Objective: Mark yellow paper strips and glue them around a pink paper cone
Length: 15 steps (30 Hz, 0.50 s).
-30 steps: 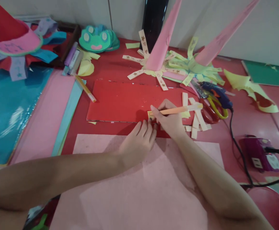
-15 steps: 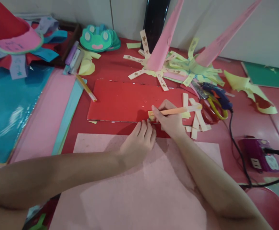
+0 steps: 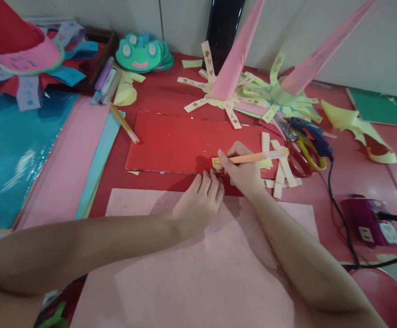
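Note:
My right hand grips an orange marker, its tip end turned left and down onto a small yellow paper strip. Most of that strip is hidden behind the hand. My left hand is beside it, fingers bent and together, fingertips pressed at the strip's lower edge. Both hands work at the front edge of a flat red board. Several pale paper strips lie crossed just right of my right hand. Under my forearms spreads a large pink sheet.
Scissors and a dark blue glue gun lie at right, its cord running to a purple power socket box. Behind stand pink paper cones. Another marker, green frog cutouts and coloured sheets are at left.
The whole view has shifted slightly. Both hands keep nearly the same pose, with the marker still at the yellow strip.

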Available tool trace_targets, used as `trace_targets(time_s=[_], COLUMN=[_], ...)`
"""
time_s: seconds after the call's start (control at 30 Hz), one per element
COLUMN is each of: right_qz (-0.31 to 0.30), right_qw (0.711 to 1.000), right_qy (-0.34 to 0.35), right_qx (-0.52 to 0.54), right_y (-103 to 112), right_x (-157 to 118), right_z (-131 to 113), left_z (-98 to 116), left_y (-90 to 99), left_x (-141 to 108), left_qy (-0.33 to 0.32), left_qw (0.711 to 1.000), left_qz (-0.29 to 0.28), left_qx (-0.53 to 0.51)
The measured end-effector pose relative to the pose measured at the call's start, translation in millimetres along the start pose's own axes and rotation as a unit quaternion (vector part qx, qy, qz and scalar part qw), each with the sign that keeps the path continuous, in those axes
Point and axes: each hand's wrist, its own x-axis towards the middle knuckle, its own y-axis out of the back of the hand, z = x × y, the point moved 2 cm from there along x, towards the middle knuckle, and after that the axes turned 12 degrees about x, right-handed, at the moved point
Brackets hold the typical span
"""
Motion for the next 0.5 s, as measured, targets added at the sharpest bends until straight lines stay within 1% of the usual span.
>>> trace_targets(time_s=[0.33, 0.5], right_qz=[-0.008, -0.01], right_qw=[1.0, 1.0], right_qy=[-0.01, 0.0], right_qx=[-0.003, -0.006], right_y=[1.1, 0.9], right_x=[-1.0, -1.1], right_z=[-1.0, -0.1], left_z=[0.0, 0.5], left_y=[1.0, 0.2], left_x=[0.3, 0.4], left_qy=[0.004, -0.002], left_qw=[1.0, 1.0], left_qz=[0.009, 0.007], left_qx=[0.011, 0.013])
